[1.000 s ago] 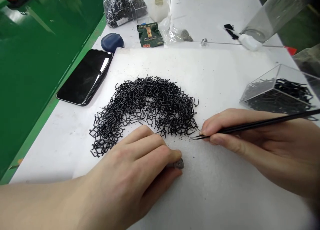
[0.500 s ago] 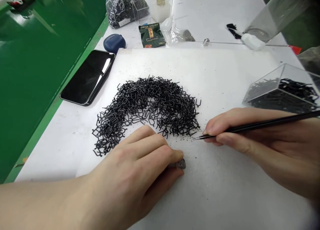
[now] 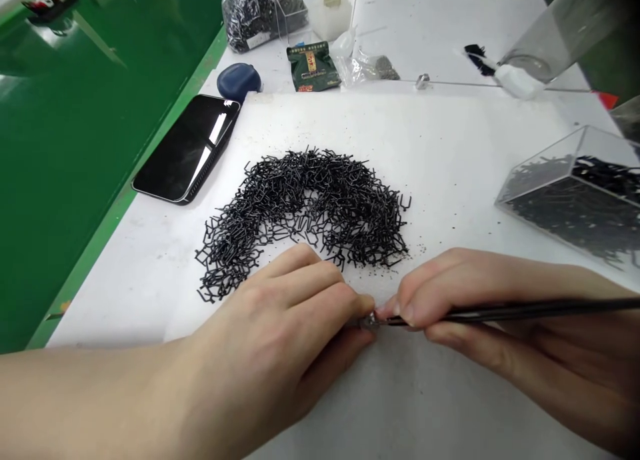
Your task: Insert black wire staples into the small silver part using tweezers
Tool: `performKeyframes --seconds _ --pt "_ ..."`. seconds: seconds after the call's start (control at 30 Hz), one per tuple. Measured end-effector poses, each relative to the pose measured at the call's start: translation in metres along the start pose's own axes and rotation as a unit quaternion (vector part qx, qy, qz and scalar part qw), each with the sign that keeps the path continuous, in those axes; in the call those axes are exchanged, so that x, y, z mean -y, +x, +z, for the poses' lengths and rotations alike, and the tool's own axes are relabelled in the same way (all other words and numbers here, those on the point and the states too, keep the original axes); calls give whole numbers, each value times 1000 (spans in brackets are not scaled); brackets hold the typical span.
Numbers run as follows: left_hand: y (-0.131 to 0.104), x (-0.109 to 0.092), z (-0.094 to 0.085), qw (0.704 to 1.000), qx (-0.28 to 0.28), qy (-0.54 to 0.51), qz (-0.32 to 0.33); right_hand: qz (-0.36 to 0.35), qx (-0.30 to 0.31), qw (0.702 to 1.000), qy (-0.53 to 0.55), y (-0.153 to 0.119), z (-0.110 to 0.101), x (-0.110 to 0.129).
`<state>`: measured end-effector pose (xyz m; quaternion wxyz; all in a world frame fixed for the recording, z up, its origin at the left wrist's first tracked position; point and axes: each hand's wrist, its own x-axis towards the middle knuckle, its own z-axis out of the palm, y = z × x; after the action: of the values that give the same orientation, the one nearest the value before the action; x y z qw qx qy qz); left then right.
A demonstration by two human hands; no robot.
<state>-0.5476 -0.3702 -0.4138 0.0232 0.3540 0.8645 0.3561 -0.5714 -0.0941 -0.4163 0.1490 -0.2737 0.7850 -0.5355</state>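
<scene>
My left hand [image 3: 285,327] is closed around a small grey metal part [image 3: 369,321], of which only the end shows beyond the fingertips. My right hand [image 3: 480,313] pinches a pair of black tweezers [image 3: 505,312], held almost level. The tips of the tweezers meet the exposed end of the metal part; whether they grip anything there is too small to tell. Just beyond both hands, an arched pile of small bent black pieces [image 3: 320,180] lies on the white work surface [image 3: 450,147].
At the right stands a clear plastic box [image 3: 565,193] with black pieces inside. A phone [image 3: 187,147] and a blue case [image 3: 239,81] lie at the left. Farther back are a green packet [image 3: 313,67], a bag of black pieces [image 3: 260,13] and a clear cylinder [image 3: 560,30].
My right hand has brought the tweezers left and toward me, from beside the pile to the end of the metal part. My left hand keeps its hold. The view has shifted slightly.
</scene>
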Motion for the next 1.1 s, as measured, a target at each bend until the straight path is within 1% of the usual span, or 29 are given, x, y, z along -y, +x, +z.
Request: performKeyframes --seconds 0.27,0.47,0.57,0.73,0.87,1.0,1.1 --pt "4 0 -1 1000 0 -1 0 8 5 1000 0 -2 0 -3" --pt "3 0 0 1000 -2 4 -7 6 1 1000 2 -2 -1 -1" --pt "2 1 0 1000 -2 3 -12 5 8 1000 6 -3 -1 -1" --pt "1 0 0 1000 8 -5 0 19 16 1000 19 -3 -1 -4" --pt "3 -2 0 1000 -5 2 -3 10 26 1000 8 -3 -3 -7" --pt "7 0 3 1000 -5 -6 11 -7 -11 1000 -7 -7 -2 -12" --pt "7 -1 3 1000 -10 -2 2 -3 -6 1000 1 -9 -1 -13"
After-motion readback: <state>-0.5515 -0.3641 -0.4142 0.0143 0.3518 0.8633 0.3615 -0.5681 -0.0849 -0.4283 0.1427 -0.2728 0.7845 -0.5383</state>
